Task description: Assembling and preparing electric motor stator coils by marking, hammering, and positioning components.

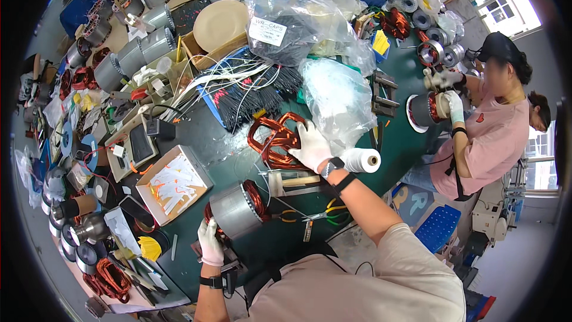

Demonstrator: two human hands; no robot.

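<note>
- Steadying metal cylinder (pixel 236 210): left hand (pixel 211 243) at its left end, likely stops rolling; can't tell if pinching.
- Right hand (pixel 311 148) spread on copper coils (pixel 286 138) beyond cylinder, probably pinning them.

- Motor stator (pixel 236 210): grey metal cylinder, on its side, copper windings protruding both ends.
- Copper coil bundle (pixel 271 141): loose loops, lying just beyond stator.

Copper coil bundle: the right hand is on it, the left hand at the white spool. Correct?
Not quite: in the head view the left hand is at the grey metal cylinder, not the white spool. The right hand is on the copper coil bundle.
</note>
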